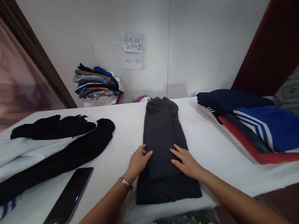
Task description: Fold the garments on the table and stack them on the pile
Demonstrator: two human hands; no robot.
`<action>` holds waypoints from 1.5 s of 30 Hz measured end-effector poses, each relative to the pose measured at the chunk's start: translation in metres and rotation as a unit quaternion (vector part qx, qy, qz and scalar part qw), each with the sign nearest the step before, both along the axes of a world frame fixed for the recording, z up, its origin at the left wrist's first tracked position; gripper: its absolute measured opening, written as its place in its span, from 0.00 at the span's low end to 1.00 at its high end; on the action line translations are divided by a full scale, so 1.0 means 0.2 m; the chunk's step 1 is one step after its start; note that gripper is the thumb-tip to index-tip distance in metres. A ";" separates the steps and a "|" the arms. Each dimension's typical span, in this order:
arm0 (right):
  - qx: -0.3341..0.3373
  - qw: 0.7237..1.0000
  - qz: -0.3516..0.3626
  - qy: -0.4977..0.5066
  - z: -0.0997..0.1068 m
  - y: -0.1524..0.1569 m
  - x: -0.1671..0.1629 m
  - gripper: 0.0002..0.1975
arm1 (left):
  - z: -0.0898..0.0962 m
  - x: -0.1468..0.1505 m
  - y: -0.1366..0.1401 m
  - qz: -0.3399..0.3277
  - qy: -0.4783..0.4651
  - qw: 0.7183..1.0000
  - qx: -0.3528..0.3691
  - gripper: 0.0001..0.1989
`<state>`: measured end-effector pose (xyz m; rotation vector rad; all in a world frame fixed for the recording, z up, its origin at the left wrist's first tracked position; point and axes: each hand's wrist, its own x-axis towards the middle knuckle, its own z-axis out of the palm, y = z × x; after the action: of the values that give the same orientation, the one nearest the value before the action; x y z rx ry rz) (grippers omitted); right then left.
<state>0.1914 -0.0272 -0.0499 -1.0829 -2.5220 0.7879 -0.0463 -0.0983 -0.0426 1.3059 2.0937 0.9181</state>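
Observation:
A dark grey garment [159, 132] lies lengthwise on the white-covered table in front of me, folded into a long narrow strip; its exact kind is hard to make out. A folded panel lies on top, and a darker bottom part shows at the near end. My left hand [138, 161], with a metal bracelet on the wrist, has its thumb on top and its fingers curled at the left edge, closed on the fabric. On the right side of the panel rests my right hand [187, 161], open with its fingers spread.
A black smartphone [68, 197] and a loose black-and-white garment [62, 160] lie on the left. Folded clothes, including a blue one with white stripes [291, 126], are piled on the right. Another clothes stack [97, 82] sits by the wall beyond the table [125, 122].

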 end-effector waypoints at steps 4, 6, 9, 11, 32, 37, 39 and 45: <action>0.022 0.999 0.001 0.029 0.02 -0.09 0.02 0.24 | 0.04 0.02 0.04 0.005 -0.091 0.996 0.020 0.26; 0.008 0.999 0.012 0.052 0.03 -0.12 0.02 0.22 | 0.05 0.01 0.05 0.008 -0.098 0.994 0.043 0.25; 0.003 0.997 0.035 0.069 0.03 -0.17 0.02 0.20 | 0.02 -0.03 0.02 0.008 -0.014 1.000 0.010 0.25; 0.021 0.997 0.042 0.064 0.03 -0.20 0.01 0.19 | -0.02 -0.05 0.01 -0.004 0.035 0.999 -0.024 0.25; 0.111 0.961 0.172 -0.183 0.31 -0.04 -0.16 0.13 | -0.07 0.18 0.22 -0.222 0.326 0.919 0.014 0.35; 0.130 0.978 0.162 -0.014 0.38 0.32 -0.41 0.13 | -0.12 0.17 0.20 -0.223 0.313 0.923 0.028 0.37; 0.166 0.977 0.135 -0.007 0.37 0.49 -0.57 0.19 | -0.11 0.17 0.20 -0.215 0.308 0.926 0.032 0.38; 0.205 0.972 0.061 -0.097 0.35 0.91 -1.07 0.31 | -0.11 0.19 0.20 -0.212 0.269 0.939 0.025 0.39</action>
<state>-0.0234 0.1557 0.0206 -0.9045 -2.7628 0.1723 -0.0092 -0.0591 -0.0644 2.1162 2.0249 0.4580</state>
